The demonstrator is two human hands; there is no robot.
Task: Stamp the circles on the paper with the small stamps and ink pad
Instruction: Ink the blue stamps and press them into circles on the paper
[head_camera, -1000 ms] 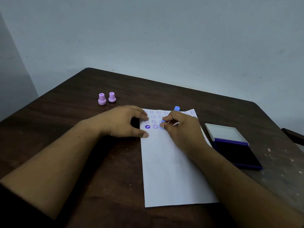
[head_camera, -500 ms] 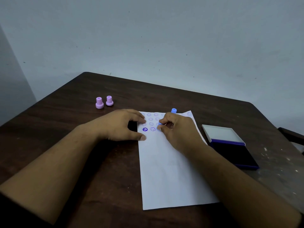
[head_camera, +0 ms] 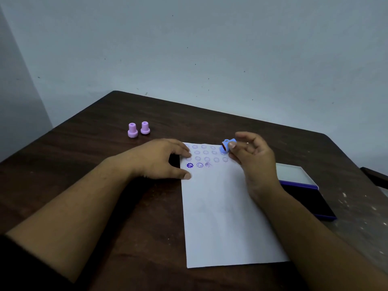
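A white sheet of paper (head_camera: 226, 217) lies on the dark wooden table, with rows of faint printed circles at its far end. Three circles in the nearest row carry purple stamp marks (head_camera: 199, 165). My right hand (head_camera: 252, 162) holds a small blue stamp (head_camera: 226, 144) lifted above the paper and tilted, its face turned toward me. My left hand (head_camera: 161, 159) lies flat with fingers spread, pressing on the paper's left edge. An open ink pad (head_camera: 306, 198) with a purple frame sits right of the paper, partly behind my right forearm.
Two small pink stamps (head_camera: 138, 129) stand upright side by side on the table (head_camera: 84, 164), far left of the paper. A wall rises just behind the table's far edge. A dark object (head_camera: 375, 177) shows at the right edge.
My right hand has lifted the blue stamp off the paper and tilted it, uncovering a third purple mark in the nearest row. My left hand has stayed on the paper's edge.
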